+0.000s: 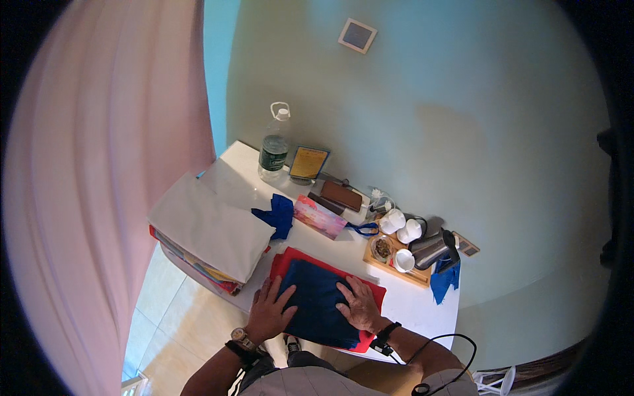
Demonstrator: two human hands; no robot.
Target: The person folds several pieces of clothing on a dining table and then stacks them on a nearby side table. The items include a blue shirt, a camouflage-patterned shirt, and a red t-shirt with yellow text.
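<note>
A folded dark blue cloth lies flat on a larger folded red cloth at the front of the white table. My left hand rests with spread fingers on the left edge of both cloths. On the right side, my right hand presses flat, its fingertips on the blue cloth and the red edge. Neither hand grips anything. To the left stands a stack of folded cloths, a pale grey one on top and red, yellow and blue edges below. A crumpled blue cloth lies behind.
Along the wall are a large water bottle, a yellow sign, a brown case and a pink printed packet. A wooden tray holds white cups and a glass jar; an electric kettle stands beside them.
</note>
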